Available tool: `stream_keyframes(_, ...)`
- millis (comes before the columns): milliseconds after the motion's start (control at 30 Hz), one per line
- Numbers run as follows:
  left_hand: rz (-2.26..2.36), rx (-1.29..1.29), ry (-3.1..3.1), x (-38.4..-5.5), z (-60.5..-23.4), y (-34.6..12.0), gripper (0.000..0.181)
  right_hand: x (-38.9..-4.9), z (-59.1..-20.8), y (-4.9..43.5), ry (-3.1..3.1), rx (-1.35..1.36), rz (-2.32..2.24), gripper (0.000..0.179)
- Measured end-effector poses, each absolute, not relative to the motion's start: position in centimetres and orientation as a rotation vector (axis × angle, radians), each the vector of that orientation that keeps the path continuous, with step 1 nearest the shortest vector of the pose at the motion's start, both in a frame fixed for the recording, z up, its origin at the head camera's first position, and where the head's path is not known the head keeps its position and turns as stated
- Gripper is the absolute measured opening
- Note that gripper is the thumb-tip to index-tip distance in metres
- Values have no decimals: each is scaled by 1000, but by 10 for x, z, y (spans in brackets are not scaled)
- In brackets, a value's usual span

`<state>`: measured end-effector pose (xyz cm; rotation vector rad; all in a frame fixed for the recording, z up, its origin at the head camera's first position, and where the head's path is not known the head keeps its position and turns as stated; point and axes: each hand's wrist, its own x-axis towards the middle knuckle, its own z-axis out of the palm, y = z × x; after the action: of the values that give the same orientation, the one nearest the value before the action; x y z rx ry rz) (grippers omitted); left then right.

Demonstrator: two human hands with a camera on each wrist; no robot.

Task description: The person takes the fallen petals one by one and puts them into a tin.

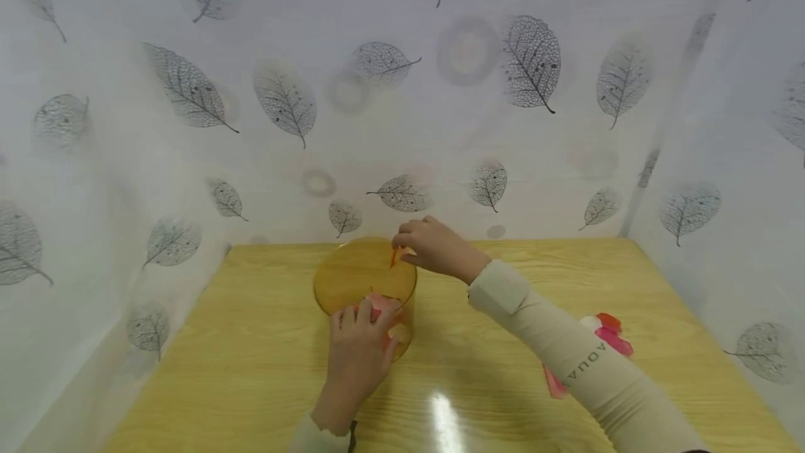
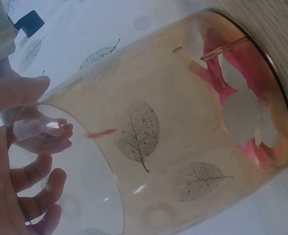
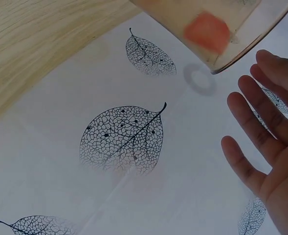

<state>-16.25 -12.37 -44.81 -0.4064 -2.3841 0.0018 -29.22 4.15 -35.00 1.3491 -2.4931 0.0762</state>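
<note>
A see-through amber round container (image 1: 342,275) stands at the table's far side. My left hand (image 1: 358,344) grips its near rim, bent fingers over the edge and thumb lower against the wall. In the left wrist view, white and pink petal-like pieces (image 2: 241,117) lie at the container's bottom, along with thin brown sticks (image 2: 224,49). Over the far right rim is my right hand (image 1: 437,247), with fingers spread and free of any hold in the right wrist view. Just below its fingertips, a blurred orange-red flat piece (image 3: 207,32) is inside the container, apart from the hand.
More pink, red and white pieces (image 1: 613,334) lie on the table (image 1: 264,369) to the right, partly covered by my right sleeve (image 1: 566,341). White sheeting (image 1: 402,124) with a leaf print rises behind the table and along both sides.
</note>
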Motion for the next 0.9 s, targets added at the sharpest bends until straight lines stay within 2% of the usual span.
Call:
stream_keyframes(200, 10, -399, -2393, -160, -448, -122, 53, -289, -350, 51, -2443, 1355, 130, 19)
stream_keyframes(400, 23, -386, -2399, -156, -447, -119, 49, -284, -355, 81, -2424, 1325, 152, 17)
stream_keyframes(600, -2, -403, -2377, -156, -446, -117, 46, -274, -373, 134, -2461, 1287, 89, 18)
stream_keyframes(900, -25, -401, -2382, -156, -447, -117, 48, -267, -428, 226, -2736, 1152, 2, 22)
